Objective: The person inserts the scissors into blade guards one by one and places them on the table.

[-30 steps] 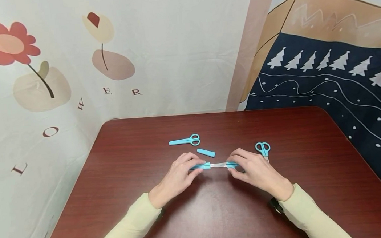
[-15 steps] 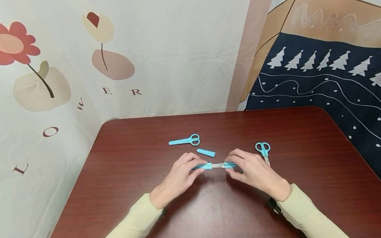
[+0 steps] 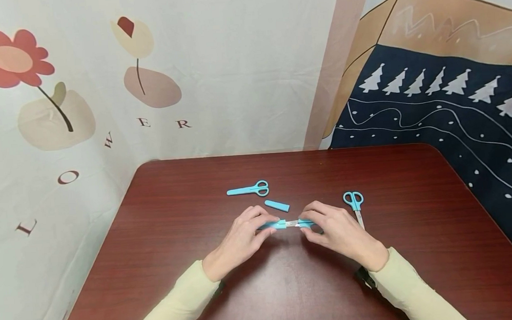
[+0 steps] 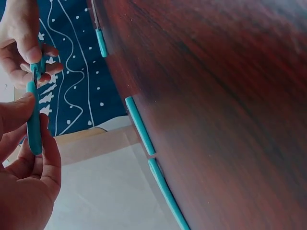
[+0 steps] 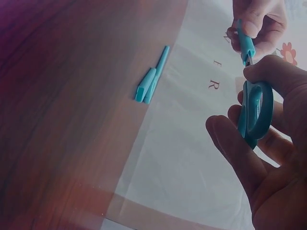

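- Left hand (image 3: pixel 239 239) fingers pinch blue cap (image 3: pixel 274 224); right hand (image 3: pixel 337 233) fingers grip scissors (image 3: pixel 306 222).
- Step: cap half on blade.
- Next: prob. needs straight push together.

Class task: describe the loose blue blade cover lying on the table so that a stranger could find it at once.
On the dark red table, look just beyond the person's two hands. There lies the loose blade cover, a short plain blue sleeve, slightly slanted, in front of the capped scissors. Unlike its neighbours, it has no handle rings and no blade.
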Tool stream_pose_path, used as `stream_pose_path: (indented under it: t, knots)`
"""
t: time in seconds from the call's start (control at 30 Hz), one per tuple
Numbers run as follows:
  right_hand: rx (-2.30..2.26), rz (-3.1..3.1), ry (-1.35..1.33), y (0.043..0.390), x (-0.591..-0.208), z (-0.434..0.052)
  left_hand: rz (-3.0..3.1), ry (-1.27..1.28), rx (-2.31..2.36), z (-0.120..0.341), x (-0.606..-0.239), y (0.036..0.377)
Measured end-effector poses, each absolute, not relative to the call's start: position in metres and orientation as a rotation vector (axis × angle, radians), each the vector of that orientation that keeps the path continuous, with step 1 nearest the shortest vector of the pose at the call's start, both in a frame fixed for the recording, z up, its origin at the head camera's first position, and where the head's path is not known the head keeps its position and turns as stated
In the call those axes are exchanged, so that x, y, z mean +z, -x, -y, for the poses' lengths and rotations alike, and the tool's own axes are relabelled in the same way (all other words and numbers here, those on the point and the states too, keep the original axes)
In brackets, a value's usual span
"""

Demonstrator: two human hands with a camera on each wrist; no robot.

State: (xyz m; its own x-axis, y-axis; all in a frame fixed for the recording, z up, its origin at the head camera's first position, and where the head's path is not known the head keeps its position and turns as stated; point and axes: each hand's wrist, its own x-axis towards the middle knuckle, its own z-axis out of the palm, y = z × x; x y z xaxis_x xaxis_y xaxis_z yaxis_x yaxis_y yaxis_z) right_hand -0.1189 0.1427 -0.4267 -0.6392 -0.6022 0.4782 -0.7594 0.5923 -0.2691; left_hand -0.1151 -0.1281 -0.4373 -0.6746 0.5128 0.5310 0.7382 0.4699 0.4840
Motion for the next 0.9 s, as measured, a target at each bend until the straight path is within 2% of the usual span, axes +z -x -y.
stream_pose_path:
  t: [0.9]
  knots:
    - [0.672,2.447,-1.143,0.1177,-0.4254,-0.1387,2.396,1.079,-1.041,0.1242,-0.4369,0.1136]
